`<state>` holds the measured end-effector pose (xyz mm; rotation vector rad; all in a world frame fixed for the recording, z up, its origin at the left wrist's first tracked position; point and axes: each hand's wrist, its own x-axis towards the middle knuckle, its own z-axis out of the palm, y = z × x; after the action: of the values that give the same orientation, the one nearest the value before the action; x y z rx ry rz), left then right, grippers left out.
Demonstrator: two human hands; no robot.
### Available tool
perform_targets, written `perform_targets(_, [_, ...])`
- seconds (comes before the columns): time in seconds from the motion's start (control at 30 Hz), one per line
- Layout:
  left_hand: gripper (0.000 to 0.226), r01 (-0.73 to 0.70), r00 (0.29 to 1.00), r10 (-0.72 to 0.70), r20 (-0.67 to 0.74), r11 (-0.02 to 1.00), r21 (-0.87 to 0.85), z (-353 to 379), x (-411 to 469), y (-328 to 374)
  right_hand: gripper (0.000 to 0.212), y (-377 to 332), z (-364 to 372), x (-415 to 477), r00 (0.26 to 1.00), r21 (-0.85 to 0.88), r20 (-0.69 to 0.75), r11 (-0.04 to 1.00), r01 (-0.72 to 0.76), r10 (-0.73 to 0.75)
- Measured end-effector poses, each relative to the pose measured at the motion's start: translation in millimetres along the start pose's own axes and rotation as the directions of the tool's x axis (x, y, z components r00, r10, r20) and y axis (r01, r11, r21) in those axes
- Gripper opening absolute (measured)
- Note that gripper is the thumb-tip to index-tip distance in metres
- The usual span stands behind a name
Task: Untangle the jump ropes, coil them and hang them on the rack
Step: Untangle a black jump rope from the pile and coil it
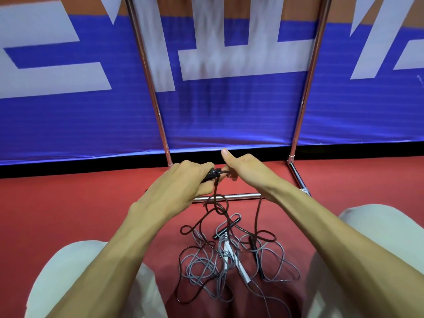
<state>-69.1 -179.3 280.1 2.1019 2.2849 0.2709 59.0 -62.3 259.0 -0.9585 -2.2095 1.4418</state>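
A tangle of jump ropes (229, 253) lies on the red floor between my knees: a dark brown cord, a grey cord (202, 267), a white handle (238, 265) and two black handles (227, 227). My left hand (183, 180) grips another black handle (212, 175), lifted above the pile. The brown cord (215, 203) hangs from it down into the tangle. My right hand (243, 167) pinches that cord right beside the handle, thumb raised. The metal rack (305, 92) stands just beyond my hands; its top bar is out of view.
The rack's two chrome uprights rise at left (151, 88) and right, with a low crossbar (241, 196) on the floor under my hands. A blue and white banner (229, 111) covers the wall behind. My light trouser knees (68, 283) flank the pile.
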Motion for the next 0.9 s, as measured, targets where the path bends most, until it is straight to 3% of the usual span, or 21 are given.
perform_targets(0.23, [0.009, 0.003, 0.999, -0.005, -0.032, 0.998, -0.062, -8.5, -1.1, -4.5, 0.063, 0.2, 4.5, -3.2, 0.988, 0.041, 0.077, 0.99, 0.134, -0.137])
perform_targets(0.4, [0.012, 0.056, 0.998, -0.057, -0.009, 0.996, -0.07, -4.5, -0.9, -4.2, 0.06, 0.2, -3.3, -1.6, 0.975, 0.258, 0.192, 0.964, 0.064, -0.116])
perform_targets(0.67, [0.015, 0.047, 0.999, -0.047, 0.004, 0.999, 0.021, 7.4, 3.6, 6.9, 0.037, -4.2, -15.3, -7.3, 0.976, 0.213, 0.18, 0.973, 0.086, -0.126])
perform_targets(0.77, [0.021, 0.075, 0.996, -0.078, -0.034, 0.994, -0.073, 14.3, 6.5, 10.0, 0.032, -3.5, -16.8, -4.7, 0.979, 0.226, 0.158, 0.97, 0.09, -0.127])
perform_targets(0.9, [0.019, 0.085, 0.992, -0.111, -0.06, 0.938, -0.336, 24.5, 12.7, 10.7, 0.025, -1.5, -16.2, -2.5, 0.989, 0.251, 0.076, 0.963, 0.102, -0.124])
